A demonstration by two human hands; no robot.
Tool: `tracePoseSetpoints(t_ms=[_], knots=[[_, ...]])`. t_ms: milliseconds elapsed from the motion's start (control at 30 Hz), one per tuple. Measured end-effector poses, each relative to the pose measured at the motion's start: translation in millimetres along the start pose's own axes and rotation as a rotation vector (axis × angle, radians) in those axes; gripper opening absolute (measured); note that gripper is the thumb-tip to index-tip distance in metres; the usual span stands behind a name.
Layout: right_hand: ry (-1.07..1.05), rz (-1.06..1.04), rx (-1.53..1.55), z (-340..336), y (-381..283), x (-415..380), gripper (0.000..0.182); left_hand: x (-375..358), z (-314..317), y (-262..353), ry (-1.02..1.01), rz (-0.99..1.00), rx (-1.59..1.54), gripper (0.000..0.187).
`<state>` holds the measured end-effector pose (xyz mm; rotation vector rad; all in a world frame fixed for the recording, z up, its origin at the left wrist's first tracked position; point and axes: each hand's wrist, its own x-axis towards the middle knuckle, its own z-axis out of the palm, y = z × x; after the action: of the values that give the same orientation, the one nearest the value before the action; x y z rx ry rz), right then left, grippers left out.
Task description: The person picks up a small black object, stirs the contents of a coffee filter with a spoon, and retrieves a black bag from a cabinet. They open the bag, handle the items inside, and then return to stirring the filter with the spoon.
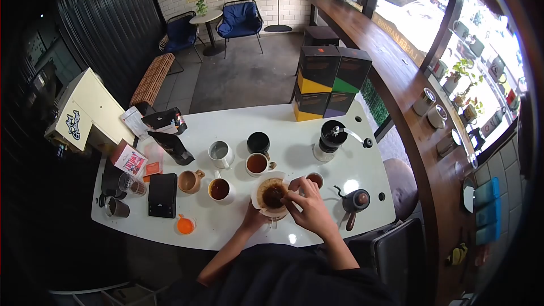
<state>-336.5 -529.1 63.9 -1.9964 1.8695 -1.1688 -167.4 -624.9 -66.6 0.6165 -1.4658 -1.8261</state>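
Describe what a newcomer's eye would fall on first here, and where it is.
Probably the coffee filter, near the front edge of the white table, with the left hand and right hand at its sides. Next, perhaps, the stacked black boxes with coloured corners at the table's far right, then the bright orange item toward its front left.

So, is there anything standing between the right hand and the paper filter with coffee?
Nothing visible: the right hand is at the edge of the paper filter. The cup of reddish drink close by sits beyond the hand, not between them.
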Motion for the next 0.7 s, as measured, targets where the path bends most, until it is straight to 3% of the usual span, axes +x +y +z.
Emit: tracePoseSetpoints(t_ms=[700], knots=[[-0.005, 0.016, 0.048, 2.4, -0.2, 4.8, 0.014, 0.6, -2.7, 0.1, -0.013, 0.048, 0.082, 0.071]])
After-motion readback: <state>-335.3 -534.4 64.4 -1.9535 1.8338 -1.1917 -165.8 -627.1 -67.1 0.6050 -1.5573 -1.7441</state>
